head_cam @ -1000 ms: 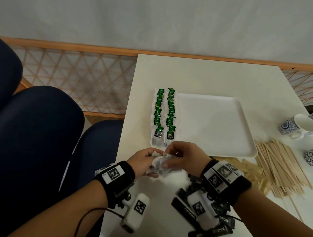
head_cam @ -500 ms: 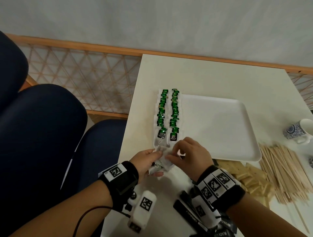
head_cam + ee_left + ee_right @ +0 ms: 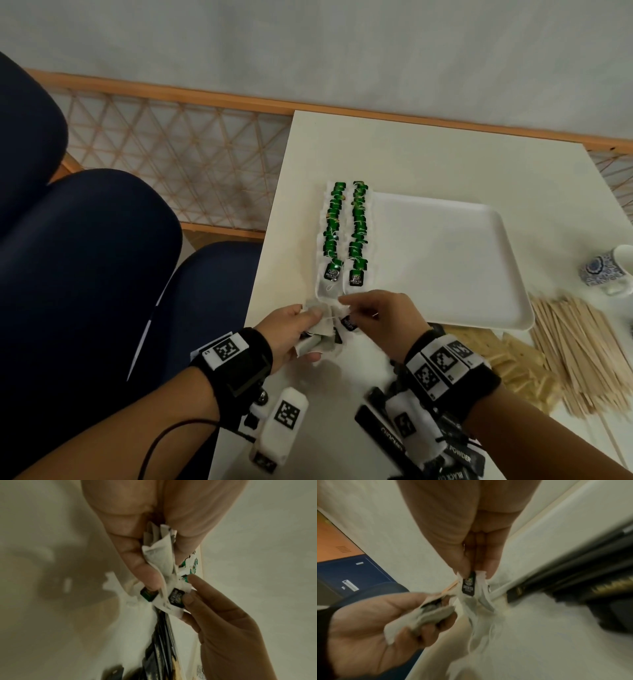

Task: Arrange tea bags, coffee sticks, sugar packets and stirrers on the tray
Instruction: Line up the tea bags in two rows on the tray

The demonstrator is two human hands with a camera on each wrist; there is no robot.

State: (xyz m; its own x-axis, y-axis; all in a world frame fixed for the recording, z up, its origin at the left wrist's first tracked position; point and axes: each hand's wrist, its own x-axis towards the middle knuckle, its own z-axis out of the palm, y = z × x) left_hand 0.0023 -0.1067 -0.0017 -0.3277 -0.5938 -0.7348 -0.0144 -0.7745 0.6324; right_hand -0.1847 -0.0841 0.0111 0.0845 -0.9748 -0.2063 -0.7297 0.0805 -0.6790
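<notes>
Head view: black coffee sticks lie nearest, partly under the right wrist. Left hand sits palm-in, fingers curled around a bunch of tea bags. Right hand meets it from the right, thumb and forefinger pinching a single tea bag at its tag end, just off the near-left corner of the tray. Two rows of tea bags line the tray's left edge. Sugar packets and stirrers lie right, on the table.
</notes>
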